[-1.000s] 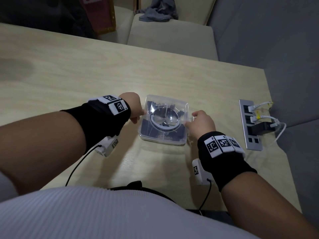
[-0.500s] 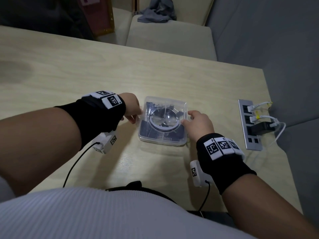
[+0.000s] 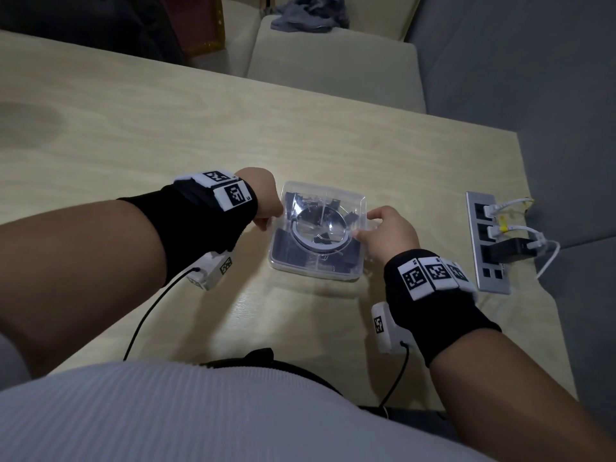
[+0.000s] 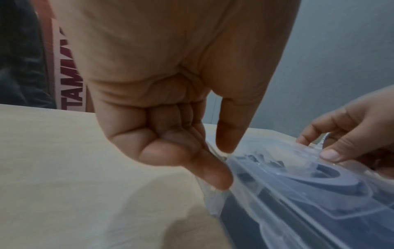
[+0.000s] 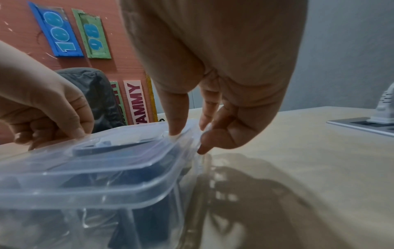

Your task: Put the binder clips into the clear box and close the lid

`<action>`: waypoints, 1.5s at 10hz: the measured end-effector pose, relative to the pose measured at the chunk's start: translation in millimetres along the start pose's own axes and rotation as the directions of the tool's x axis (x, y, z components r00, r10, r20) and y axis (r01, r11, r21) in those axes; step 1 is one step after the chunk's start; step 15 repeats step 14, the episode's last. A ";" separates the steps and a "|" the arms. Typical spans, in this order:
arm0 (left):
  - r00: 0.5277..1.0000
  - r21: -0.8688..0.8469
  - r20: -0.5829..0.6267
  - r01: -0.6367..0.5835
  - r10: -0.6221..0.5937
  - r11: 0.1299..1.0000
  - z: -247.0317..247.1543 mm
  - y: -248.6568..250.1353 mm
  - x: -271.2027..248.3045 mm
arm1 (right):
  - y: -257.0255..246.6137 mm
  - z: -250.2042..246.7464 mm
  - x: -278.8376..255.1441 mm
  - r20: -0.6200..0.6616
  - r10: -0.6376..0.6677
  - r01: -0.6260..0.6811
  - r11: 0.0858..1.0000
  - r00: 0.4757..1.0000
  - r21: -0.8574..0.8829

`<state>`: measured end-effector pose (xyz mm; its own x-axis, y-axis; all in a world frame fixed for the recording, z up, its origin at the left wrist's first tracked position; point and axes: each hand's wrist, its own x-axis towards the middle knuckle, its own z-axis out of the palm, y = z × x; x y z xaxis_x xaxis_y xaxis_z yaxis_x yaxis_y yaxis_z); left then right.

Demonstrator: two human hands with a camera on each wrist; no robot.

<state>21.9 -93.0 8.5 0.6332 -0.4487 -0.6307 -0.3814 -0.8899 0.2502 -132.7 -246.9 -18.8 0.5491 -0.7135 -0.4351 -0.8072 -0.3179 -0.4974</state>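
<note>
The clear box sits at the middle of the wooden table with its clear lid lying on top. Dark binder clips show through the plastic. My left hand pinches the box's left edge; in the left wrist view the left hand has its thumb on the lid and a curled finger on the side flap. My right hand pinches the right edge. The right wrist view shows the right hand with its thumb on top of the box and its fingers at the side flap.
A metal socket panel with white cables and a black adapter is set into the table at the right. A cushioned seat stands beyond the far edge. Black wrist-camera cables trail near the front edge.
</note>
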 end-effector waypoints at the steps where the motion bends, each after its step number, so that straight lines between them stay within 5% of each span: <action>1: 1.000 0.008 -0.007 -0.008 0.008 1.000 2.2 -2.0 1.2 | -0.7 -0.1 1.1 0.010 0.029 -0.029 1.000 1.000 -0.002; 11: 0.999 0.406 -0.022 -0.026 0.038 0.913 11.2 11.3 11.3 | -13.2 7.2 8.8 -0.037 -0.015 0.001 0.933 0.999 -0.360; 13: 0.999 0.374 -0.019 -0.028 0.038 0.927 11.7 7.0 10.2 | -11.1 1.0 6.4 0.004 0.000 0.001 0.946 1.000 -0.324; 14: 0.997 0.166 -0.072 -0.007 0.020 0.986 9.5 -4.3 10.3 | -11.6 -10.5 -0.4 0.076 -0.007 0.033 0.939 0.997 -0.343; 15: 0.997 0.166 -0.072 -0.007 0.020 0.986 9.5 -4.3 10.3 | -11.6 -10.5 -0.4 0.076 -0.007 0.033 0.939 0.997 -0.343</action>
